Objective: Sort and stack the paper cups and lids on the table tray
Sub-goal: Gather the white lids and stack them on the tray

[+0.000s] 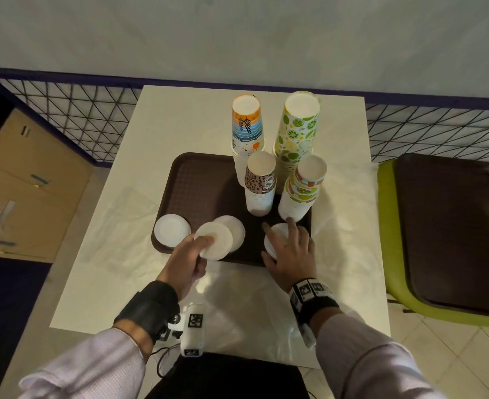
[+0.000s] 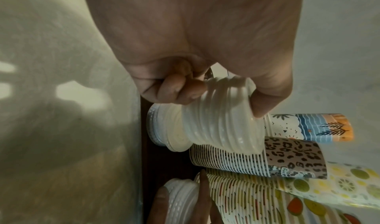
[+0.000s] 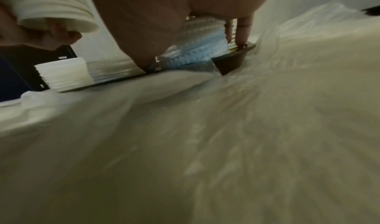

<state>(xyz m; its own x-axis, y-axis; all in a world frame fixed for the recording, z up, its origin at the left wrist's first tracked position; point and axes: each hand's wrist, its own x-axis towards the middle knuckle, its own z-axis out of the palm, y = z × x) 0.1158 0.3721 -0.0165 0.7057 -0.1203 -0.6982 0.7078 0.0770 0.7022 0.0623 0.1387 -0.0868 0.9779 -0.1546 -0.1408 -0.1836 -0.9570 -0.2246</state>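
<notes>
No legible text on any cup or lid.

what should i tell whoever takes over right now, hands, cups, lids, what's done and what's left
Left hand: grips a held stack of white lids, lifted over the near edge of the brown tray.
Right hand: fingers spread over the right lid stack on the tray's near right; whether it grips is unclear.
Cups: four upside-down stacks, sorted by print, at the tray's far right: beach, citrus, leopard, fruit.
Other lids: one lid stack at the near left corner, another behind the held stack.
Left: merge the separate lid stacks.
</notes>
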